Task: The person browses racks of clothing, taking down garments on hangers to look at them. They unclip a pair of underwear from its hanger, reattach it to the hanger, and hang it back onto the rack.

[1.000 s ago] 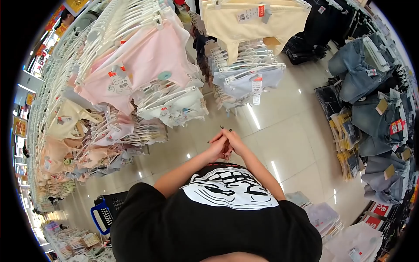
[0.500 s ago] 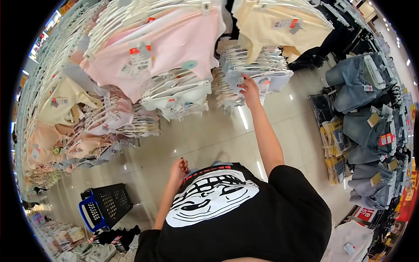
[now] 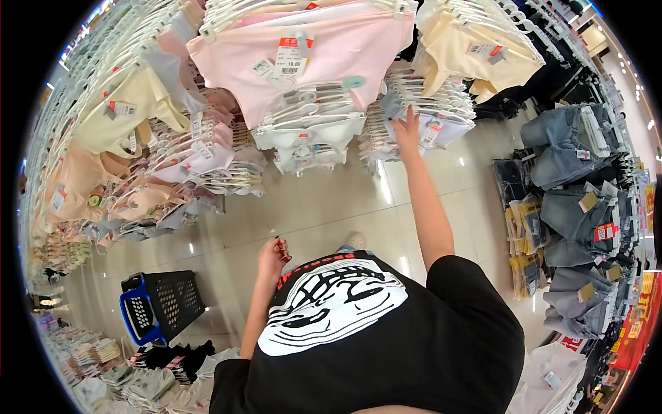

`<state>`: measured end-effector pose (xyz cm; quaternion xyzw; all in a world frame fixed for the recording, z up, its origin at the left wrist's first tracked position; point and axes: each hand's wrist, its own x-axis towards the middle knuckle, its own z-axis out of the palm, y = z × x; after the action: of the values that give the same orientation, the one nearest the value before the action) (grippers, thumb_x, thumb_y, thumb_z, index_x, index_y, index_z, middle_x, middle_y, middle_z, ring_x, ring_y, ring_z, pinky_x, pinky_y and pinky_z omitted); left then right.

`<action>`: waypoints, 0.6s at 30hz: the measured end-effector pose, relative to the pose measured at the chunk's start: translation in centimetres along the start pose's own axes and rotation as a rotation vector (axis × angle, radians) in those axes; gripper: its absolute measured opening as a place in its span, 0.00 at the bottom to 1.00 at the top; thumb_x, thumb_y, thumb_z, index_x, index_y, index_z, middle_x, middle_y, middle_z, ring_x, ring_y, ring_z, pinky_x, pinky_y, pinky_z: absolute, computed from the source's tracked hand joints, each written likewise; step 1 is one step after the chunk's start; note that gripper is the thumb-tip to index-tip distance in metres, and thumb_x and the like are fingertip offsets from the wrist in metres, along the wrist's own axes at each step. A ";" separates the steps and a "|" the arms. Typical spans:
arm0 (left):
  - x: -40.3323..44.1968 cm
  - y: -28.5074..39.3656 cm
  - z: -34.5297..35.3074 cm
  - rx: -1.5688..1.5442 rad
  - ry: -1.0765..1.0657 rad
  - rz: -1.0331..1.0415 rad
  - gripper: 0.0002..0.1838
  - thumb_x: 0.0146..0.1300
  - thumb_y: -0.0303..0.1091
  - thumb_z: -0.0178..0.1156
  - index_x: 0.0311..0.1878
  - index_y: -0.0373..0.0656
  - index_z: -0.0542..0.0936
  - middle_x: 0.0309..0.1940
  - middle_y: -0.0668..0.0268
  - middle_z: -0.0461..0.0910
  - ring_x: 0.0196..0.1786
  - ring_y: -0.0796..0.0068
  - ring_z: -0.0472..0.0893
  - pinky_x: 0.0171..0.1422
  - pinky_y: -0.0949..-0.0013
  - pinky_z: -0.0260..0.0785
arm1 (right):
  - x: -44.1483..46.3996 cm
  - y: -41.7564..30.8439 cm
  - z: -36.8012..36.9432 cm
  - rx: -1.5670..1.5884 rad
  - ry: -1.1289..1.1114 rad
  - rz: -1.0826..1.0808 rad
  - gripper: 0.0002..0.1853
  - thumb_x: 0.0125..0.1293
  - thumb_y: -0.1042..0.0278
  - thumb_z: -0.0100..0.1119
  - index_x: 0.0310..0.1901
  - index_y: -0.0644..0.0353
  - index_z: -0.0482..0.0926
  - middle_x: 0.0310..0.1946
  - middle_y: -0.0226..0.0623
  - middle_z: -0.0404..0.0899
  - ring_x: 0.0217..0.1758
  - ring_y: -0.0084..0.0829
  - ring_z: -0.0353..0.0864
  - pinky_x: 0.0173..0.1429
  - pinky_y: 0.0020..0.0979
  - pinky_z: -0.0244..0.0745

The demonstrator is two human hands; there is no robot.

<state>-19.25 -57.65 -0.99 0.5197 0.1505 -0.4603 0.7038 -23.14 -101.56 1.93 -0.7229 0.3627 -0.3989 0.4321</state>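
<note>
A head-worn camera looks forward and steeply down in a round, wide view, with the wearer's black shirt (image 3: 441,338) close below, the right hand (image 3: 405,130) farther out and denim clothes (image 3: 574,215) toward the right edge.

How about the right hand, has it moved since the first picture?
Yes. The right hand moved forward, away from the left hand, to the pale lavender clothes hanging below the yellow top.
</note>
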 end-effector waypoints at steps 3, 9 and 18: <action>0.0 -0.5 -1.6 0.018 -0.017 -0.014 0.08 0.58 0.36 0.47 0.28 0.44 0.70 0.18 0.70 0.69 0.20 0.78 0.67 0.29 0.71 0.63 | -6.3 0.1 2.5 -0.291 -0.067 -0.328 0.40 0.47 0.66 0.58 0.63 0.55 0.50 0.62 0.60 0.39 0.64 0.49 0.50 0.63 0.41 0.54; -1.3 -0.2 -1.1 0.125 -0.040 0.038 0.08 0.58 0.35 0.48 0.28 0.42 0.71 0.20 0.70 0.71 0.21 0.80 0.69 0.28 0.75 0.64 | -20.9 0.4 7.6 0.069 -1.077 -0.005 0.18 0.52 0.70 0.54 0.47 0.60 0.72 0.43 0.39 0.75 0.47 0.31 0.72 0.54 0.30 0.65; -1.8 -2.1 -1.9 0.239 -0.025 0.104 0.08 0.59 0.33 0.48 0.29 0.39 0.71 0.21 0.67 0.72 0.19 0.82 0.68 0.24 0.79 0.64 | -13.1 4.4 -0.1 -0.229 -0.559 -0.014 0.13 0.47 0.63 0.60 0.37 0.56 0.79 0.30 0.35 0.78 0.33 0.27 0.76 0.40 0.28 0.69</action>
<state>-21.39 -55.25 -1.81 0.6012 0.0586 -0.4444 0.6616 -29.55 -91.85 -5.53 -0.8512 0.2672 -0.1439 0.4281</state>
